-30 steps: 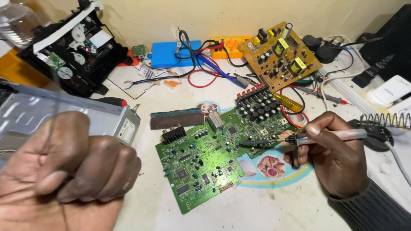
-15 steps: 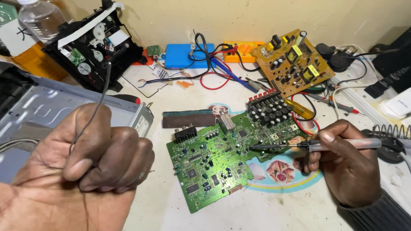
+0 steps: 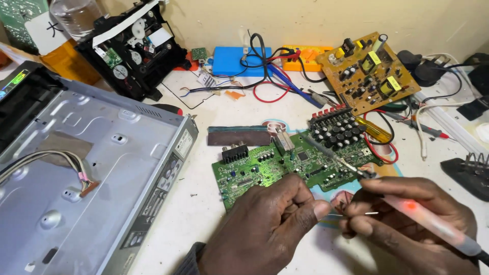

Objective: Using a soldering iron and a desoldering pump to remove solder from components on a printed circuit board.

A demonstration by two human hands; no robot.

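Note:
A green circuit board [image 3: 265, 165] lies flat on the white bench, just right of centre. My left hand [image 3: 265, 231] rests over its near edge, fingers closed, pinching a thin wire [image 3: 368, 213] whose short end pokes out toward my right hand. My right hand [image 3: 407, 224] grips a soldering iron [image 3: 423, 216] with a pale handle and a small red light. The iron's metal shaft [image 3: 331, 155] slants up and left over the board's right half, near a block of black capacitors [image 3: 336, 127]. The two hands almost touch.
A silver metal chassis [image 3: 102, 168] fills the left. Behind stand a black disc mechanism [image 3: 132, 46], a blue box [image 3: 239, 58], a brown circuit board [image 3: 367, 71] and tangled red and black leads [image 3: 270, 76]. A yellow-handled screwdriver [image 3: 374, 130] and a coiled iron stand [image 3: 471, 173] are at the right.
My left hand, raised at the left with the thin wire, has dropped to the board's near edge beside my right hand. The right hand and iron sit closer to me.

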